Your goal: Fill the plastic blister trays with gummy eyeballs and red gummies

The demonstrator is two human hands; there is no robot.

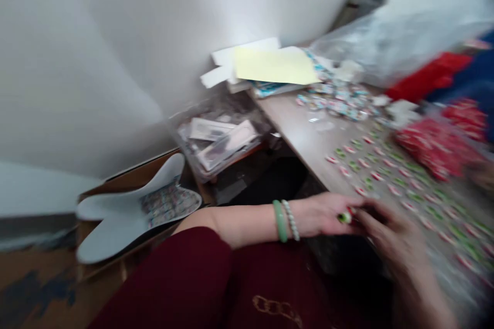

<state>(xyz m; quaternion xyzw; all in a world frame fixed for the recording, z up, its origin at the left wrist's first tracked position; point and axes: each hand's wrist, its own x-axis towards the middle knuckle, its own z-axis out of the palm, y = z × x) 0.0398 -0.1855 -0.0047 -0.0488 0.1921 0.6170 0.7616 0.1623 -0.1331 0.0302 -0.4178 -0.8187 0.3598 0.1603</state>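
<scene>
My left hand [328,214], wearing a green bangle and a beaded bracelet, pinches a small red-and-green piece [345,217] over the table edge. My right hand [389,239] is blurred and lies against that piece, so its grip is hard to make out. Just beyond both hands, many similar small pieces [380,175] lie in rows on the beige tabletop [301,133]. A heap of blue-and-white pieces [335,100] lies farther along. A red printed plastic packet [436,146] sits to the right of the rows.
A white-and-patterned cutout [131,211] lies in a cardboard box [104,190] at left. A transparent bin of packaged cards [218,139] stands beside the table, below a yellow sheet [274,64]. A large plastic bag [397,25] hangs at upper right. White wall rises behind, and my dark red clothing [193,277] fills the bottom.
</scene>
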